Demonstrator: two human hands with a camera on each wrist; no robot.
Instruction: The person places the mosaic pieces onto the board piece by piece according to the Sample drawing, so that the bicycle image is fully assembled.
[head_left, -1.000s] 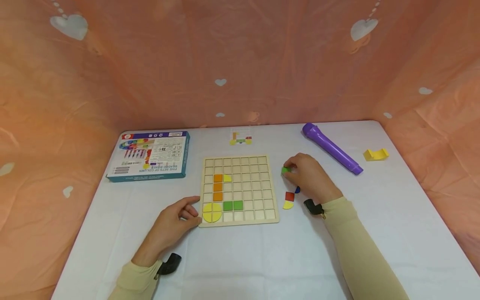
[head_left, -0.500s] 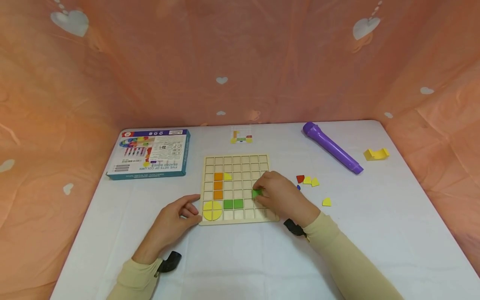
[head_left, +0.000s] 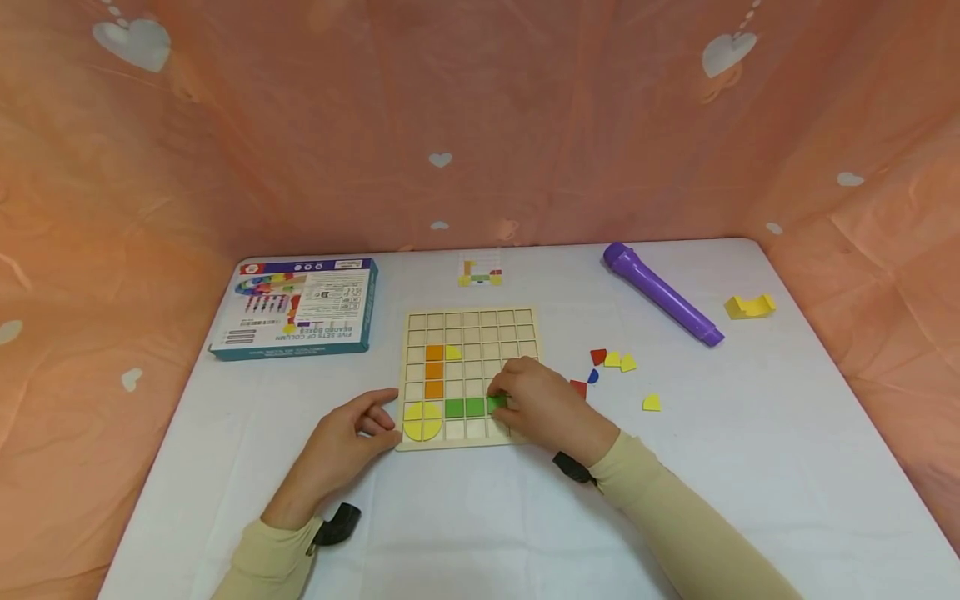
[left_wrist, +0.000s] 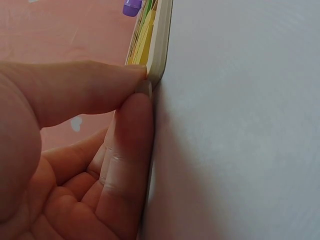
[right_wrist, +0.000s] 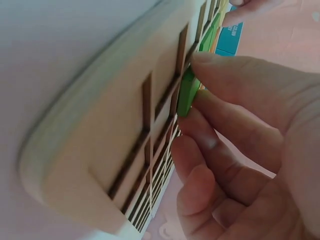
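Note:
The wooden grid board [head_left: 480, 333] lies flat in the middle of the head view. My right hand [head_left: 551, 408] pinches a green square tile [right_wrist: 186, 92] between thumb and fingers, at the cell right of two green tiles [head_left: 464, 407] in the lower part of the grid. It looks slightly tilted in the right wrist view. My left hand [head_left: 348, 442] touches the board's left edge with thumb and index finger, near the lower corner. Yellow quarter pieces [head_left: 423, 421] form a circle in that corner. Orange squares [head_left: 435, 370] stand in a column above, beside another yellow quarter [head_left: 453, 352].
Right of the board lie loose red [head_left: 597, 357], blue [head_left: 593, 376] and yellow pieces [head_left: 651, 402]. A pattern card [head_left: 480, 269] is behind the board. A boxed set [head_left: 296, 308] lies left; a purple toy microphone [head_left: 660, 293] and yellow block [head_left: 750, 307] lie right.
My right hand has carried the green tile from the loose pieces leftward over the board, then down beside the other green tiles. My left hand stays at the board's edge.

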